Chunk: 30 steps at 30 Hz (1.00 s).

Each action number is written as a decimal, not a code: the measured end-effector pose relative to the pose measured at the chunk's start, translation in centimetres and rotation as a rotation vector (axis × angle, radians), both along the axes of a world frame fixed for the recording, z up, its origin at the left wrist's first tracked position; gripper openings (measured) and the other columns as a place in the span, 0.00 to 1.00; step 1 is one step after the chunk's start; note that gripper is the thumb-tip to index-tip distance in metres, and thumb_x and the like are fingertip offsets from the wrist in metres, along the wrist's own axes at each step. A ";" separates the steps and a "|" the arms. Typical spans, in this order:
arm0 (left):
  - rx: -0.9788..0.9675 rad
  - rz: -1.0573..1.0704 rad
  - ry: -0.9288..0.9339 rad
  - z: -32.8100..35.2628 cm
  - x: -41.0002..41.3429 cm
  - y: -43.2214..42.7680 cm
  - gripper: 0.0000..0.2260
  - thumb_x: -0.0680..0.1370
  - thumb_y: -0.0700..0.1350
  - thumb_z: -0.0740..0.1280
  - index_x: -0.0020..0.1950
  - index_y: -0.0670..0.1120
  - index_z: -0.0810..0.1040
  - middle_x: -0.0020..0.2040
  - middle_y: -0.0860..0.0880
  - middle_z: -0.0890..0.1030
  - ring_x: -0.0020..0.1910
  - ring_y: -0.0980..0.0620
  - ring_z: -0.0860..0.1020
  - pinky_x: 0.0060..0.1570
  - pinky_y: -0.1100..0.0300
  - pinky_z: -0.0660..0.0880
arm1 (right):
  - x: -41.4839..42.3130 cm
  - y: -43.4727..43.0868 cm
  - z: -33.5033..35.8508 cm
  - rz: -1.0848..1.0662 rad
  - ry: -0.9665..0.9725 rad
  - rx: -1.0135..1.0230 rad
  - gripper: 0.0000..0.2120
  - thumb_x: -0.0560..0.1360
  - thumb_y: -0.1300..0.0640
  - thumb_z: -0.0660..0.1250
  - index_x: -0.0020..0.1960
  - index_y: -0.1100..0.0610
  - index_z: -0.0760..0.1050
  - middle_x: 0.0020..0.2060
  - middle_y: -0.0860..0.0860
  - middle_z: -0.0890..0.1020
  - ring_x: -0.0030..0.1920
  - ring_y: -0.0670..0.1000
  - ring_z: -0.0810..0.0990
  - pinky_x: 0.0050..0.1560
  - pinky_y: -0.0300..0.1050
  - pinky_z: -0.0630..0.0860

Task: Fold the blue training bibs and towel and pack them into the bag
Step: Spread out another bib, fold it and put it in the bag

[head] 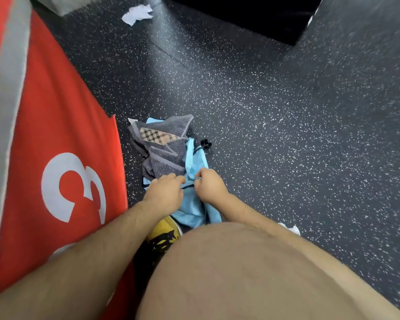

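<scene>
— Blue bib (pixel 194 211), item one. Location?
— Light blue cloth with dark trim, bunched up and unfolded, low over the floor (pixel 286 135). Its far end lies against the right edge of the towel (pixel 164 155). Its near end hangs down by the shoe (pixel 164 229).
— Held by?
— Both hands. Left hand (pixel 165 190): grip curled, pinching the cloth at its dark trim. Right hand (pixel 209 184): grip curled, pinching the same trim just beside the left. The two hands are nearly touching.
— Item two, the towel?
— Grey, ribbed, with a checked patch (pixel 157 135). Crumpled in a heap on the floor, just beyond the hands. More blue cloth shows under its far edge.
— Near it?
— Small black object (pixel 205 144) on the floor, just beside the bib's far end; too small to identify.
— Surroundings?
— Dark floor with white speckles. Red box (pixel 62 135) with a white numeral 3, close on the left. Shoe is yellow and black, partly under the bib. Bare knee (pixel 240 262) fills the foreground. White scrap (pixel 290 228) lies right of the knee. Crumpled white paper (pixel 138 13) lies well apart, at the far end of the floor.
</scene>
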<state>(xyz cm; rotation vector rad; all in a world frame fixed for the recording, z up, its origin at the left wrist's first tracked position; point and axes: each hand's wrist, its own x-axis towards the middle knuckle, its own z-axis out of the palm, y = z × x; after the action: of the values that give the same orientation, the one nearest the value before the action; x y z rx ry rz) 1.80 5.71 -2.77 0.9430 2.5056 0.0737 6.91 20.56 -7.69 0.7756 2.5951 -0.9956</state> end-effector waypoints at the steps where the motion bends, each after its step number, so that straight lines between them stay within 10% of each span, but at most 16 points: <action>1: 0.041 0.028 -0.010 0.5 -0.3 0.3 0.19 0.80 0.48 0.61 0.72 0.52 0.69 0.63 0.48 0.74 0.63 0.45 0.74 0.62 0.49 0.69 | 0.1 0.5 1.5 -0.011 0.060 -0.043 0.10 0.76 0.60 0.60 0.55 0.59 0.77 0.53 0.56 0.81 0.53 0.58 0.79 0.54 0.48 0.75; 5: 0.194 0.117 -0.133 3.1 -1.7 1.7 0.32 0.77 0.48 0.66 0.78 0.59 0.58 0.69 0.49 0.68 0.63 0.45 0.74 0.63 0.46 0.71 | 0.6 2.1 8.8 0.094 0.313 -0.136 0.09 0.77 0.62 0.61 0.53 0.58 0.78 0.49 0.52 0.82 0.47 0.49 0.76 0.49 0.41 0.69; 11: 0.502 0.121 -0.084 9.6 -3.4 3.3 0.08 0.75 0.40 0.63 0.42 0.53 0.73 0.41 0.53 0.75 0.47 0.46 0.77 0.45 0.54 0.70 | 1.8 3.8 17.7 0.124 0.412 -0.093 0.11 0.78 0.58 0.66 0.60 0.52 0.76 0.53 0.48 0.77 0.46 0.47 0.77 0.49 0.39 0.72; 14: 0.638 0.123 0.002 14.4 -3.7 3.3 0.07 0.75 0.38 0.64 0.46 0.49 0.76 0.44 0.52 0.78 0.47 0.48 0.76 0.44 0.55 0.68 | 1.7 4.1 21.7 0.159 0.395 -0.059 0.25 0.76 0.52 0.72 0.71 0.48 0.70 0.61 0.47 0.73 0.49 0.46 0.78 0.54 0.39 0.71; 19: 0.817 0.155 0.169 25.0 -4.1 1.2 0.07 0.75 0.42 0.64 0.48 0.51 0.78 0.45 0.53 0.80 0.45 0.51 0.77 0.46 0.51 0.74 | -0.2 1.7 31.2 0.128 0.579 0.112 0.07 0.78 0.53 0.68 0.46 0.57 0.78 0.37 0.51 0.80 0.33 0.48 0.71 0.35 0.46 0.68; 30: 1.073 0.339 0.681 48.6 -0.5 -20.1 0.09 0.74 0.38 0.65 0.51 0.47 0.81 0.48 0.54 0.82 0.48 0.55 0.78 0.50 0.59 0.73 | -3.3 -18.2 53.1 0.467 1.093 0.042 0.06 0.78 0.57 0.66 0.51 0.57 0.79 0.36 0.45 0.79 0.36 0.43 0.75 0.35 0.33 0.69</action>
<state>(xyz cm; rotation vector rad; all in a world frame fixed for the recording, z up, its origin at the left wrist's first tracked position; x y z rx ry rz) 1.30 -14.40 45.86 0.9693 3.2268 1.5585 3.62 2.35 45.42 -0.5779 3.3711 -1.4540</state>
